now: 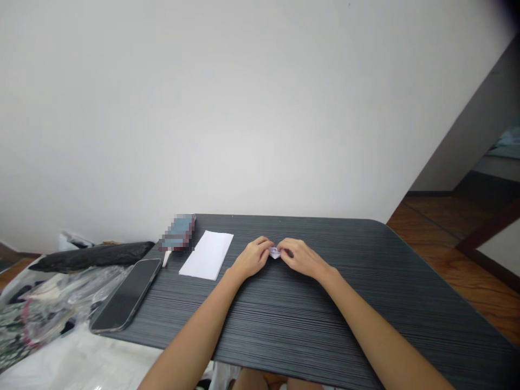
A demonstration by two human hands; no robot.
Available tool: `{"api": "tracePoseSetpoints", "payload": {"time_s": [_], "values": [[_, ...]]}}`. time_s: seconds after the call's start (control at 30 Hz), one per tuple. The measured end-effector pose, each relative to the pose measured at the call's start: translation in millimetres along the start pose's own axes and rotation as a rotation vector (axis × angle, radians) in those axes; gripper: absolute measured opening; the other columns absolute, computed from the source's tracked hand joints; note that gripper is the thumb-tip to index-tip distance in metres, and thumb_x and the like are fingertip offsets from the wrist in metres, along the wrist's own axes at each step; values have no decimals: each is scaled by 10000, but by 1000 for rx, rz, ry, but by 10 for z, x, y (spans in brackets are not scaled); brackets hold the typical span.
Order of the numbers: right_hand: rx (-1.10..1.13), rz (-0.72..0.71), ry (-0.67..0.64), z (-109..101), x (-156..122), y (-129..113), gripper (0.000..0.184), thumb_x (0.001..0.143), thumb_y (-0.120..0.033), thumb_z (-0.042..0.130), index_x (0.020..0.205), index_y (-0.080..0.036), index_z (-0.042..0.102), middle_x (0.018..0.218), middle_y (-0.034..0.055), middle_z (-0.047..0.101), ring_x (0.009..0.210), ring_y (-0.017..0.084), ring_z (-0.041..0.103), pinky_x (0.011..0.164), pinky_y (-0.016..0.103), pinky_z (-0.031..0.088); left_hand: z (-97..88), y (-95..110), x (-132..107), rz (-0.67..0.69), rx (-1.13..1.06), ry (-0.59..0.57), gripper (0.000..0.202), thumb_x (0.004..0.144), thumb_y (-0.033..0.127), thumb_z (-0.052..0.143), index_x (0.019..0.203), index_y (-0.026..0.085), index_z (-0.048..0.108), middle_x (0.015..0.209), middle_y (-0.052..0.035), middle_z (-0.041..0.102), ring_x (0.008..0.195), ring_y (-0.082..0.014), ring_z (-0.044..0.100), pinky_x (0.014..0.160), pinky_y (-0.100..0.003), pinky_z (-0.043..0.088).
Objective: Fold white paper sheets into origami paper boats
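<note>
My left hand (252,258) and my right hand (301,257) meet over the middle of a dark grey striped table (365,281). Both pinch a tiny pale folded piece of paper (275,252) between their fingertips, just above the tabletop. Fingers of both hands are curled closed around it, and most of the small paper is hidden by them. A folded white sheet of paper (207,254) lies flat on the table just left of my left hand.
A dark smartphone (127,295) lies face up at the table's left edge. A blurred small box (177,233) sits behind the white sheet. Clear plastic bags and a black bundle (93,255) lie left of the table. Wooden floor (447,238) lies to the right.
</note>
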State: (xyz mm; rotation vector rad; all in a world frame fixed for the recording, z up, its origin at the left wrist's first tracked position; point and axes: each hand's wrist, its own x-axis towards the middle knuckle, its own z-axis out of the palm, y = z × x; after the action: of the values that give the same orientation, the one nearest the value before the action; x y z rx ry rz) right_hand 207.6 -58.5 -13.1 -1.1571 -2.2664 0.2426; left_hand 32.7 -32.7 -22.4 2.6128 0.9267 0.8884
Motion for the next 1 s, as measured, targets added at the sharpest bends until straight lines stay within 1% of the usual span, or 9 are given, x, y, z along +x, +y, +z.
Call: {"api": "tracePoseSetpoints", "payload": {"time_s": [0.07,0.13,0.23,0.33,0.5,0.63,0.73,0.83,1.0], "values": [[3,-7,-22,-13,-21,25,165,751,-112,407,739,-156,566,700,26,545,637,117,491,640,233,380,-5,-13,-5,20,-4,-15,279,778,80,336,891,154,580,910,-56,569,852,-139,537,815,-272,423],[31,-20,-59,-39,-47,49,134,743,-135,449,782,-156,576,751,32,556,657,116,506,656,236,394,-28,-16,-15,54,-13,-45,284,782,93,343,904,155,592,943,-59,580,880,-141,542,831,-277,422],[70,-31,-116,-70,-81,93,146,728,-197,524,861,-166,575,841,41,563,720,128,528,679,246,412,-74,-23,-37,106,-24,-105,260,782,162,412,980,169,580,1017,-71,569,935,-154,536,854,-293,415],[85,-22,-122,-60,-88,138,123,760,-204,505,850,-171,581,874,47,570,772,139,540,709,261,420,-90,-60,-56,112,-40,-142,310,756,233,498,1056,172,542,1097,-92,533,1000,-175,509,880,-313,399],[160,-53,-24,-22,-59,172,172,802,-187,444,768,-171,613,883,57,588,814,144,549,748,276,424,-63,-138,-46,68,-117,-110,322,757,262,521,1066,172,532,1099,-98,548,1017,-177,505,886,-324,390],[221,-41,45,-26,-46,167,160,788,-206,472,736,-167,618,862,58,599,797,146,553,737,287,433,-54,-135,-34,23,-189,-88,290,765,277,514,1034,173,548,998,-70,606,914,-159,555,821,-295,423],[269,-32,47,-17,-48,151,107,754,-219,523,794,-167,608,876,57,595,776,142,556,713,281,445,-34,-121,-38,-20,-228,-28,239,773,281,502,967,162,577,923,-57,628,851,-148,573,781,-276,436],[285,-14,56,18,-51,132,131,736,-211,547,854,-166,581,892,57,587,767,137,555,701,273,451,-4,-124,-46,-27,-236,17,231,765,294,515,932,152,586,884,-59,631,827,-149,576,757,-274,443],[247,-22,152,80,-51,121,95,761,-172,506,842,-168,555,925,63,583,831,150,550,754,290,436,24,-141,-54,9,-203,99,215,770,282,511,923,152,586,886,-69,619,827,-147,570,749,-282,446]]}}
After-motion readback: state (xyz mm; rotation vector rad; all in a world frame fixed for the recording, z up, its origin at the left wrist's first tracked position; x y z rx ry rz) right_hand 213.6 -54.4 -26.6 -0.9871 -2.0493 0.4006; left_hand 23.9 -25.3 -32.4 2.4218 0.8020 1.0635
